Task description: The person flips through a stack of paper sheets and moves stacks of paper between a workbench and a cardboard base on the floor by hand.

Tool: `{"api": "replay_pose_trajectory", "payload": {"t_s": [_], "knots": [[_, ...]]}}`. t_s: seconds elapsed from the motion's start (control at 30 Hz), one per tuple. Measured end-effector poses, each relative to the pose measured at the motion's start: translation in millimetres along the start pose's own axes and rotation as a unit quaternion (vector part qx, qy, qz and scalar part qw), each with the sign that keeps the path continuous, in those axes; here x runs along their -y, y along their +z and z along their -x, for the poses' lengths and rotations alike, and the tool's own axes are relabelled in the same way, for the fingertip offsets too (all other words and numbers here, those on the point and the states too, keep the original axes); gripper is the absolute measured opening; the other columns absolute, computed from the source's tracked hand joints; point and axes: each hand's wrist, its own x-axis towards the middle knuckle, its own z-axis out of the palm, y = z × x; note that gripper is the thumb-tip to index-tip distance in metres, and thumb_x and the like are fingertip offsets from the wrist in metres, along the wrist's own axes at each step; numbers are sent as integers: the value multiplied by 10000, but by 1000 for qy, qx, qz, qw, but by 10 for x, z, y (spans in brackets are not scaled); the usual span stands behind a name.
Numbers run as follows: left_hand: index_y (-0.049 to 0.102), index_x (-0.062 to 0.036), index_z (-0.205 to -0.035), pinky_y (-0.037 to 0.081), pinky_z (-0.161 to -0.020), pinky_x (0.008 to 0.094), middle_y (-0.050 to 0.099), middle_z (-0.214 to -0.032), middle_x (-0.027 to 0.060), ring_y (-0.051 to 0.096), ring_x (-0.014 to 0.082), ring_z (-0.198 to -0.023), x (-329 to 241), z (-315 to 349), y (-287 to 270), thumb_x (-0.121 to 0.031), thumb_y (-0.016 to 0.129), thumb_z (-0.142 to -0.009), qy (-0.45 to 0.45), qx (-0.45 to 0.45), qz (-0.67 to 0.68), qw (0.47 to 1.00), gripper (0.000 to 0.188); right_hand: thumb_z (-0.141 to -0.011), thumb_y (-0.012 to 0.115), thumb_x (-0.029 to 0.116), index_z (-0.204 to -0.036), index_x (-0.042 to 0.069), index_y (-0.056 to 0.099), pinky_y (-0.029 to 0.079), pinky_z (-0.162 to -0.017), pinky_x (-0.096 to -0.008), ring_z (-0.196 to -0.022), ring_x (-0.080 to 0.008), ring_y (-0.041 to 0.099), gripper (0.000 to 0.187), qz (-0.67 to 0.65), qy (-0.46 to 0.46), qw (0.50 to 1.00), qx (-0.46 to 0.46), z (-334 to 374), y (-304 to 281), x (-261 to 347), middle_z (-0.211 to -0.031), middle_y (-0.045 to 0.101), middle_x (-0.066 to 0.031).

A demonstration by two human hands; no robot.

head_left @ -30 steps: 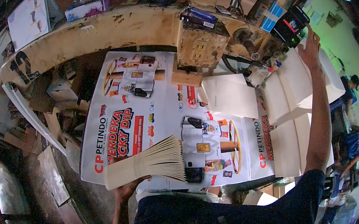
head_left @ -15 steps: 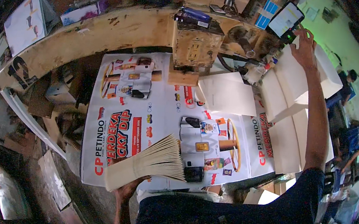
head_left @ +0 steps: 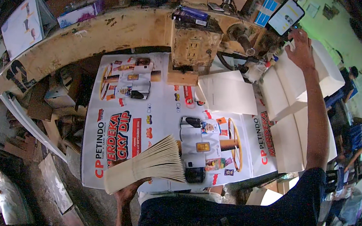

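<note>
My left hand (head_left: 128, 191), at the lower middle, is closed around one end of a stack of cream paper sheets (head_left: 148, 159). The free ends of the stack fan out toward the right over a printed poster sheet (head_left: 163, 131) covering the table. At the upper right my right hand (head_left: 301, 51) is raised, its fingers apart and a little bent, holding nothing that I can see. Its fingertips are just below a phone (head_left: 286, 17) with a lit screen; whether they touch its mount is unclear. White paper blocks (head_left: 324, 72) stand beneath that hand and forearm.
A loose pile of white sheets (head_left: 231, 92) lies on the poster. Behind it stands a worn socket box (head_left: 194, 49) on a curved beam (head_left: 123, 29). A desk calendar (head_left: 24, 23) stands at the far left. Other people (head_left: 358, 141) work beyond the right side.
My right hand has drawn slightly down and left, away from the phone, whose screen shows a different picture. The left hand still holds the fanned paper; the whole view has shifted slightly.
</note>
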Motion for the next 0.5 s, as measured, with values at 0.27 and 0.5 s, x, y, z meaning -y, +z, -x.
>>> {"api": "replay_pose_trajectory", "payload": {"t_s": [0.27,0.5], "knots": [[472,-7,-1321,554,-923,444,616,-1226,173,595,289,-1117,25,-80,-150,45,844,-652,122,-12,-410,904,767,-729,691,154,-1048,140,489,332,-1060,-526,-1327,-330,371,378,-15,-2,1000,17,49,-78,150,-1317,497,-87],[367,-39,-1411,366,-1076,533,446,-1420,165,437,320,-1297,-14,-247,-669,-433,725,-834,8,48,-98,994,785,-731,687,128,-1062,138,473,320,-1066,-559,-1349,-350,344,395,4,-5,996,85,50,-113,259,-1366,468,-87]]}}
